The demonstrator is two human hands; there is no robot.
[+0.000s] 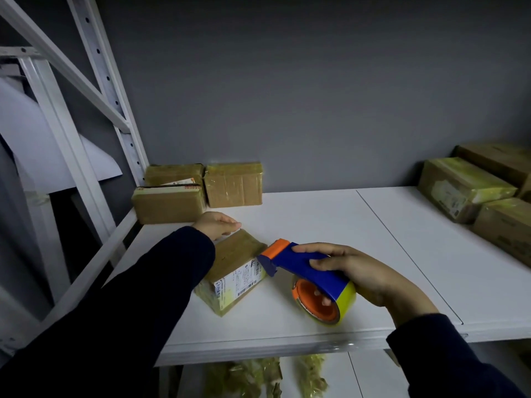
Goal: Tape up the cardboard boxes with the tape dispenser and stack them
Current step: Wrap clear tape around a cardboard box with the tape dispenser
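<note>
Head view. I count 7 cardboard boxes, 1 dispenser and 2 hands, all on or over a white shelf [316,219].

The left hand [217,222] lies flat, fingers straight and together, on the far top edge of the near box [235,259]. That box sits angled betw. both hands, printed label [242,280] towards me. The right hand [359,271] is wrapped round the blue tape dispenser [301,264]. Its orange nose is at the box's right edge; contact, can't tell. The yellow tape roll [346,300] hangs under that hand.

Beyond the left hand are 3 taped boxes, packed close: front-left box [168,206], rear-left box [172,173], rear-middle box [234,185]. Well right of the right hand are 3 more: wrapped box [459,188], corner box [494,159], low box [508,225]. The last two are cut by the frame edge. Poss. a 4th there, too little showing.

Below the hands, on the lower level, is crumpled yellowish stuff [244,377], blurred, can't ID. The left sleeve [143,297] hides the near box's left corner.
</note>
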